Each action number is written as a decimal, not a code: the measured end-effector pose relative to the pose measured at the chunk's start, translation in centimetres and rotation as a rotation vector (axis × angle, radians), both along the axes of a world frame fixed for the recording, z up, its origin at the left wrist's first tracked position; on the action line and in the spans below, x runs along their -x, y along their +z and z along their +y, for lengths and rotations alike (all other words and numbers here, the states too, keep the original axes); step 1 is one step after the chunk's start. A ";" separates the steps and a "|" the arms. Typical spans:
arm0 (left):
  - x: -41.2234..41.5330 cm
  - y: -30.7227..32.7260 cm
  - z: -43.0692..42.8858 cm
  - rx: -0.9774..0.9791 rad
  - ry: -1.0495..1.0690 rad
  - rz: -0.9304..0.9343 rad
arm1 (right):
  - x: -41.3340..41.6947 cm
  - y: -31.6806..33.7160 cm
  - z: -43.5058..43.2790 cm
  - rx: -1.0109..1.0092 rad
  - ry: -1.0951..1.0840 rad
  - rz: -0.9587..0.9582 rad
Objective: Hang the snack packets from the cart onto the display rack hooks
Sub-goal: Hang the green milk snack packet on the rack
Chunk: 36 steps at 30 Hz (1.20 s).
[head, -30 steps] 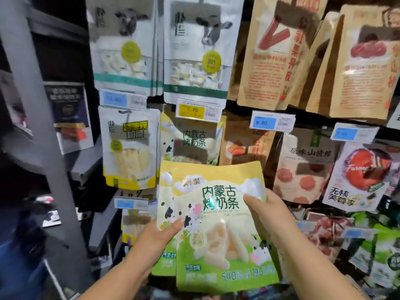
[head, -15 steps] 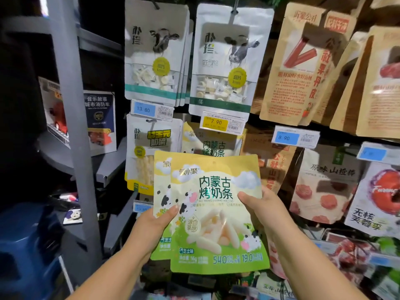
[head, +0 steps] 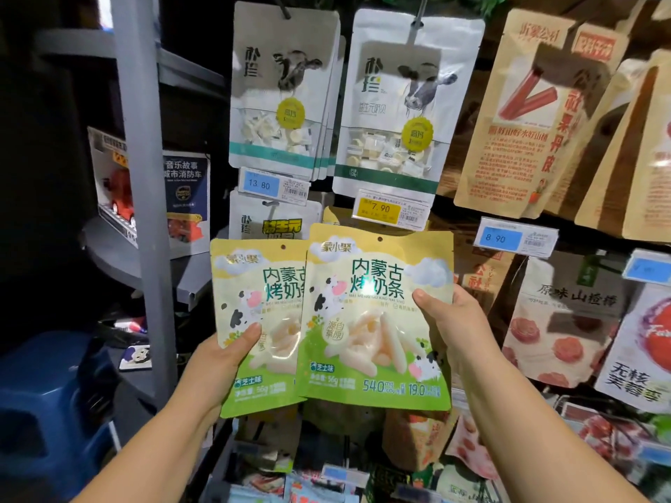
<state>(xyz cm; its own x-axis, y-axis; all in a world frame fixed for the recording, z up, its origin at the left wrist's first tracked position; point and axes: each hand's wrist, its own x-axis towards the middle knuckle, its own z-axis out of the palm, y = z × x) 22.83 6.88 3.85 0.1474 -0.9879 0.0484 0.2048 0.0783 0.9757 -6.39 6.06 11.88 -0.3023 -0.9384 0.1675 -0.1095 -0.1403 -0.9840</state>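
Note:
Two yellow-green snack packets with cartoon cows are held up in front of the display rack. My left hand (head: 227,352) grips the left packet (head: 254,285) by its lower left side, thumb on its front. My right hand (head: 452,323) grips the right packet (head: 377,314) by its right edge, and this packet overlaps the left one. Each has a small hang hole at its top. Right behind their top edges hangs a matching yellow packet (head: 336,217), mostly hidden, under the yellow 7.90 price tag (head: 390,210).
White cow-print packets (head: 287,92) hang on hooks above, brown packets (head: 530,114) to the right, red fruit-snack packets (head: 566,321) lower right. A grey upright post (head: 143,176) stands at the left, with a toy box (head: 181,197) on a shelf and a blue stool (head: 54,404) beyond it.
Both hands have risen toward the rack, and the two packets have slid apart sideways, so the left one shows far more than before. The view has shifted left.

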 end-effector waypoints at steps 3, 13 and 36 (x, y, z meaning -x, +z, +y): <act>-0.9 0.2 0.1 -0.018 0.019 0.009 | 0.0 -0.3 -0.6 0.012 -0.015 0.013; -4.5 0.4 0.0 -0.054 0.108 0.027 | 0.0 -2.1 -1.5 0.027 -0.011 -0.159; -6.6 1.9 0.7 0.003 0.114 0.122 | 0.4 0.1 -4.6 0.059 -0.103 0.038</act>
